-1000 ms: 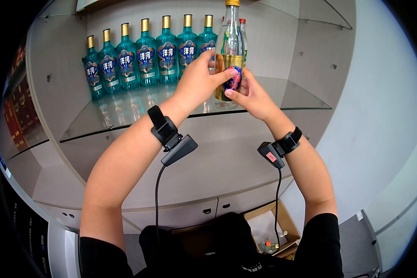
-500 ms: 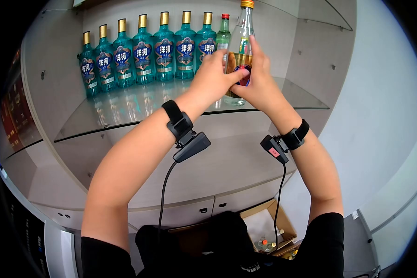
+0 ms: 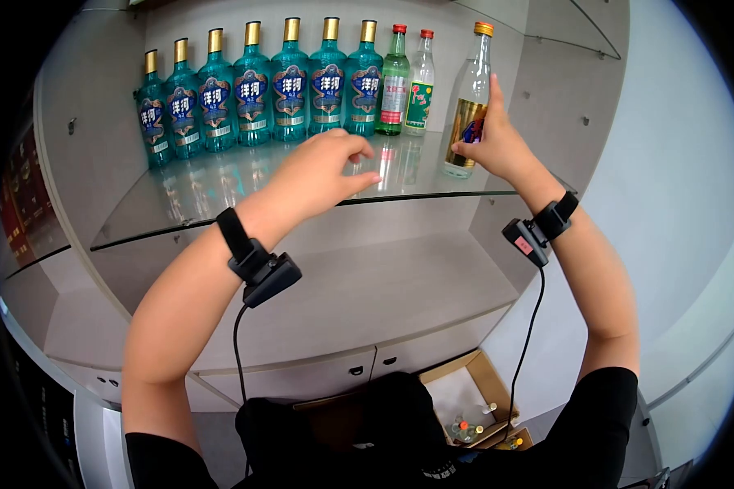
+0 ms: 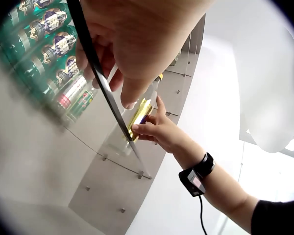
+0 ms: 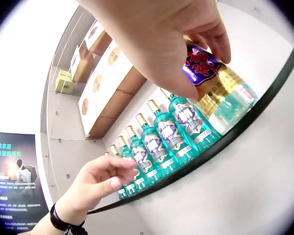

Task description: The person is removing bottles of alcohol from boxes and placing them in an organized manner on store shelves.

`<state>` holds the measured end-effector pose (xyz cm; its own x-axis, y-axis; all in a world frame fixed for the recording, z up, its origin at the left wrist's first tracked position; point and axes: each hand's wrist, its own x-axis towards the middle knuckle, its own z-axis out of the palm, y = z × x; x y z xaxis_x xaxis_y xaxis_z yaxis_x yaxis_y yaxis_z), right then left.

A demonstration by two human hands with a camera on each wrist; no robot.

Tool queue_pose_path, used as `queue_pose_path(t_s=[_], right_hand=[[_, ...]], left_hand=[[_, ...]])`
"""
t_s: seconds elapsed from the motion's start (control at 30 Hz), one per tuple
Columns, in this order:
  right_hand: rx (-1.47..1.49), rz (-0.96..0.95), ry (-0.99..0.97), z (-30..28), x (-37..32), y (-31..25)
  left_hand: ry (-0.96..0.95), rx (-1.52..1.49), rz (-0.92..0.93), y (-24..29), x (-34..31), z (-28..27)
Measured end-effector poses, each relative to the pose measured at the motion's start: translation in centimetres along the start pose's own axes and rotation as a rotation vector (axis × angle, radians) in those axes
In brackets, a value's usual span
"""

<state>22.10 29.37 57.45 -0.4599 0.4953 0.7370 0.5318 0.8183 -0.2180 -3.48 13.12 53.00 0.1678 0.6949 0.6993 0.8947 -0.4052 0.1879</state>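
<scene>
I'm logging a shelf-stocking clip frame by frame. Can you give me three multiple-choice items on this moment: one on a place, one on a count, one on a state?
1. Where does the clear gold-capped bottle stand?
A. at the right end of the glass shelf
B. in a cardboard box
C. on the cupboard top

2. How many teal bottles stand in the row?
A. five
B. seven
C. nine

3. What is the left hand doing?
A. gripping a teal bottle
B. hovering by the shelf, holding nothing
C. pulling a drawer

Answers:
1 A: it stands right of every other bottle, and the right hand holds it.
2 B: the head view shows seven.
3 B: it touches no bottle.
</scene>
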Motion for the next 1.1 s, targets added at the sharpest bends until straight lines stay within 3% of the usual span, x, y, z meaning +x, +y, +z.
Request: queue_pose_path(t_s=[0.17, 0.27, 0.37, 0.57, 0.67, 0.73, 1.1], right_hand=[[-0.141, 0.136, -0.036, -0.6, 1.6, 1.4], [-0.141, 0.176, -0.058, -1.1, 2.4, 2.1], [0.034, 0.232, -0.136, -1.5, 3.2, 2.0], [0.009, 0.318, -0.031, -2.5, 5.9, 2.3], [-0.190, 0.290, 0.015, -3.6, 7.0, 1.6], [-0.120, 0.370, -0.185, -4.9, 7.3, -0.5], [-0.025, 0.565, -0.342, -2.8, 11.3, 0.9]], left_hand=[[-0.117, -0.037, -0.086, -0.2, -1.0, -1.1], [-0.105, -0.087, -0.039, -0.1, -1.3, -0.9], [-0.136, -0.094, -0.014, -0.3, -1.4, -0.8], [-0.109, -0.154, -0.042, -0.2, -1.6, -0.8], [-0.108, -0.168, -0.034, -0.2, -1.7, -0.8], [-0.105, -0.166, -0.005, -0.4, -1.7, -0.7], [-0.094, -0.135, 0.024, -0.2, -2.1, -0.9]])
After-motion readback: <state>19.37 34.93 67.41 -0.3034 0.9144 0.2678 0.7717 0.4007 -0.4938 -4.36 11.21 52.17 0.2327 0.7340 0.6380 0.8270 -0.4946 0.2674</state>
